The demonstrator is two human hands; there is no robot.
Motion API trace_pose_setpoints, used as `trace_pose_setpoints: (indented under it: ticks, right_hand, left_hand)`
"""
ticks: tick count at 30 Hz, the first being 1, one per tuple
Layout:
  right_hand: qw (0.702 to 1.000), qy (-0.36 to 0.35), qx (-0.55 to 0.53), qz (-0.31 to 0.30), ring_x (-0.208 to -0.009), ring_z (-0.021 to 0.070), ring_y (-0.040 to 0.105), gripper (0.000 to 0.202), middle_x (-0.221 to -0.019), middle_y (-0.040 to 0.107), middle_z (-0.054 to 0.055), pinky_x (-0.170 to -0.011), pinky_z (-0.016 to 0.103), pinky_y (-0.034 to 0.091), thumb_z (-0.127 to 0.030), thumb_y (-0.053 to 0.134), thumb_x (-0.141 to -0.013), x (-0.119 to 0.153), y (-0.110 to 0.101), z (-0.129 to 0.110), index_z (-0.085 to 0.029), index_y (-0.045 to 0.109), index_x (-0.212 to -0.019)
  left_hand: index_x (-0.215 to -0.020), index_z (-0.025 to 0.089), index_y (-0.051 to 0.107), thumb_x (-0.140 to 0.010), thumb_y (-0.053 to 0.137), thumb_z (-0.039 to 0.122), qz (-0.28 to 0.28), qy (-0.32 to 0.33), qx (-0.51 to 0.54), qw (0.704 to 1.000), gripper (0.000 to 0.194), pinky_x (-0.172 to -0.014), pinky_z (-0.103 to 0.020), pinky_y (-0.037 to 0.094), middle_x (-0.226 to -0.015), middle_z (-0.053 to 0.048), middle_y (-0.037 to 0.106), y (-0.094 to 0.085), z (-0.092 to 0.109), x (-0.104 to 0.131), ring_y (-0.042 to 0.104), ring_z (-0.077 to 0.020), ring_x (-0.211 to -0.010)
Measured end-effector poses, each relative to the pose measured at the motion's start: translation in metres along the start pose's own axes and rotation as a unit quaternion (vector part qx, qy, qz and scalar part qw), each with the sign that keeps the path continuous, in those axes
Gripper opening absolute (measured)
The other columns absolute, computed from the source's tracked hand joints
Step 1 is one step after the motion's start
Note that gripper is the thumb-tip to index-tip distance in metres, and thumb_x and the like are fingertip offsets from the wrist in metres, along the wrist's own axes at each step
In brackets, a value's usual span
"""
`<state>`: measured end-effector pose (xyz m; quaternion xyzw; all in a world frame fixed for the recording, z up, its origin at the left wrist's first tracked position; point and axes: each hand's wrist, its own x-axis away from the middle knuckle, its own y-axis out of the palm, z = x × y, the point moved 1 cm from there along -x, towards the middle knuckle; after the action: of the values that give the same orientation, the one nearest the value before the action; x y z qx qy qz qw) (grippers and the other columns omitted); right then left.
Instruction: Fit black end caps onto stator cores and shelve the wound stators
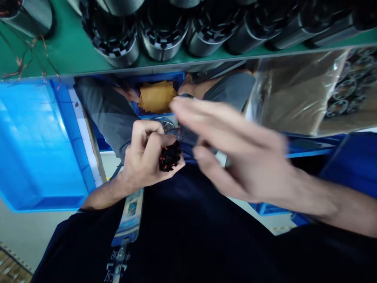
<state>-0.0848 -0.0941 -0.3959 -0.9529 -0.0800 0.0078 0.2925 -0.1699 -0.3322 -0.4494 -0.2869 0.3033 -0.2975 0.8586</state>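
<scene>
My left hand [150,155] is wrapped round a small dark part with copper-coloured wire [170,156], its toothed end facing up between thumb and fingers. Thin loose wires [180,133] rise beside the thumb. To the right, my right hand [235,149] is blurred by motion, its fingers stretched toward the left and apart from the thumb. It does not touch the dark part, and I see nothing held in it.
Metal cylinders [163,39] line the green table [67,47] at the top. A light-blue tray [38,145] is at left. Between the feet sits a blue bin [179,78] with brown paper [157,96]. Plastic-covered cardboard [297,90] and metal rings [344,88] lie at right.
</scene>
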Motion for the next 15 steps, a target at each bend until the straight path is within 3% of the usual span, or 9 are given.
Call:
trace_pose_setpoints:
  ticks: [1,3,5,6,9,13,15]
  right_hand:
    - [0.999,0.015,-0.025,-0.027,-0.127,0.0239,0.082,0.068,-0.167,0.07,0.015,-0.103,0.037,0.07,-0.013,0.056,-0.109,-0.007,0.009,-0.003,-0.019,0.049,-0.177]
    - [0.991,0.055,-0.072,-0.098,-0.09,0.0172,0.081,0.067,-0.125,0.084,0.009,-0.081,0.031,0.066,-0.011,0.049,-0.107,-0.017,0.024,-0.002,-0.013,0.046,-0.174]
    - [0.981,0.082,-0.087,-0.154,-0.067,0.0142,0.068,0.055,-0.091,0.076,-0.002,-0.066,0.028,0.054,-0.011,0.046,-0.108,-0.022,0.028,0.002,-0.012,0.05,-0.163]
    - [0.98,0.078,-0.082,-0.165,-0.065,0.0139,0.063,0.044,-0.084,0.07,-0.004,-0.064,0.028,0.05,-0.012,0.045,-0.11,-0.023,0.026,0.004,-0.013,0.055,-0.153]
    - [0.984,0.02,-0.074,-0.162,-0.072,0.0135,0.058,0.014,-0.087,0.064,-0.002,-0.069,0.029,0.047,-0.021,0.045,-0.119,-0.02,0.012,0.005,-0.021,0.059,-0.118]
    - [0.979,-0.035,-0.124,-0.161,-0.074,0.0118,0.055,0.024,-0.091,0.06,-0.002,-0.071,0.028,0.047,-0.032,0.048,-0.126,-0.022,-0.009,0.004,-0.021,0.061,-0.109]
    - [0.976,-0.052,-0.134,-0.162,-0.077,0.0128,0.058,0.023,-0.09,0.063,-0.001,-0.074,0.028,0.048,-0.031,0.051,-0.125,-0.025,-0.017,0.004,-0.021,0.066,-0.111]
  left_hand:
    - [-0.118,0.027,0.068,-0.083,0.094,0.036,-0.005,0.008,0.0,1.0,0.044,-0.065,-0.033,0.061,-0.105,-0.008,0.071,0.001,0.002,-0.001,0.077,-0.0245,-0.088]
    - [-0.116,0.026,0.069,-0.083,0.093,0.037,-0.021,0.013,0.007,1.0,0.042,-0.064,-0.034,0.06,-0.104,-0.007,0.071,0.004,0.006,-0.002,0.076,-0.0251,-0.088]
    - [-0.114,0.027,0.07,-0.082,0.092,0.037,-0.034,0.009,0.025,0.999,0.04,-0.063,-0.034,0.059,-0.102,-0.006,0.072,0.004,0.009,-0.002,0.076,-0.0245,-0.086]
    - [-0.113,0.027,0.071,-0.081,0.092,0.039,-0.034,0.002,0.04,0.999,0.041,-0.063,-0.034,0.059,-0.101,-0.006,0.073,0.004,0.011,-0.002,0.076,-0.0239,-0.086]
    - [-0.111,0.025,0.075,-0.073,0.101,0.048,-0.005,-0.021,0.126,0.992,0.052,-0.064,-0.036,0.063,-0.099,-0.005,0.076,0.0,0.01,-0.004,0.076,-0.022,-0.082]
    - [-0.109,0.03,0.08,-0.067,0.103,0.063,0.041,-0.02,0.199,0.979,0.058,-0.095,-0.053,0.074,-0.092,0.002,0.085,-0.007,0.005,-0.017,0.079,-0.0226,-0.076]
    - [-0.103,0.032,0.082,-0.071,0.097,0.073,0.02,-0.038,0.216,0.976,0.054,-0.093,-0.053,0.076,-0.089,0.002,0.086,-0.01,0.002,-0.025,0.08,-0.0229,-0.073]
